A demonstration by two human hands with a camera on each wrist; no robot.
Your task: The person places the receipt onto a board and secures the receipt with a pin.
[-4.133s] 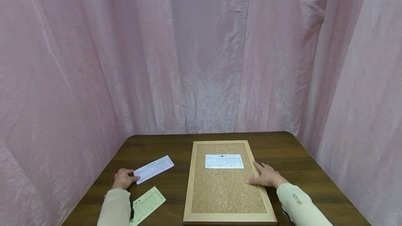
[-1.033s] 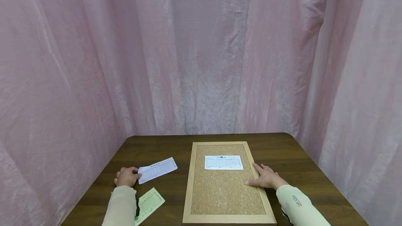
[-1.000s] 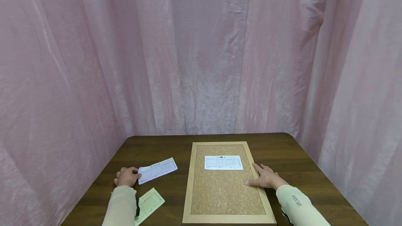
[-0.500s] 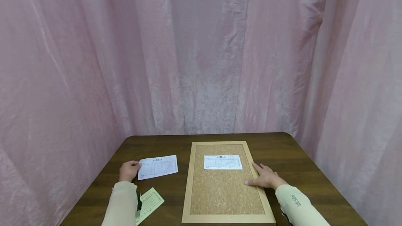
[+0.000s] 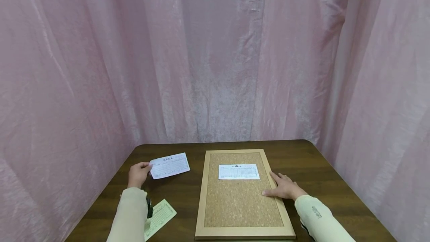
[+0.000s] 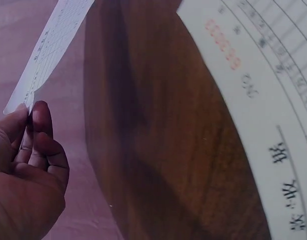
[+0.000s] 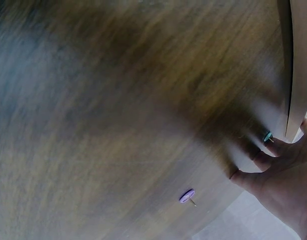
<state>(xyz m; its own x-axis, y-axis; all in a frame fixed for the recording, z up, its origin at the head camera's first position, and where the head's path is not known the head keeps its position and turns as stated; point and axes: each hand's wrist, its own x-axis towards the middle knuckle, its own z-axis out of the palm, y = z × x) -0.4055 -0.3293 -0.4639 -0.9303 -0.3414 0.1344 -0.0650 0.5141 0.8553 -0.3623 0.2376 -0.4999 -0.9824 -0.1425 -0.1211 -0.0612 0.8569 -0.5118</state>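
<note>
While one white slip (image 5: 239, 171) already lies flat on the upper part of the cork board (image 5: 240, 204), the work looks to me about a third done: two slips are off the board, and I see no pin head on the one that lies there (it may be too small to tell).

Going from the left, the left hand (image 5: 138, 174) pinches a second white slip (image 5: 169, 166) by its left end between thumb and fingertips, holding it up off the tabletop (image 5: 181, 201) and just left of the board's frame. Nearer the person, a pale green slip (image 5: 160, 214) lies flat on the tabletop, partly under the left sleeve. On the far side of the board, the right hand (image 5: 284, 189) rests with fingers straight and relaxed on the board's right frame edge, gripping nothing.

The left wrist view shows the pinch close up, thumb and fingertip (image 6: 41, 117) meeting on the slip's corner, and the printed face of the green slip (image 6: 273, 100). The right wrist view, though blurred, shows what the head view misses: a purple pushpin (image 7: 187, 196) lying loose on the tabletop and a teal pushpin (image 7: 267, 136) beside the fingers, near the frame.
</note>
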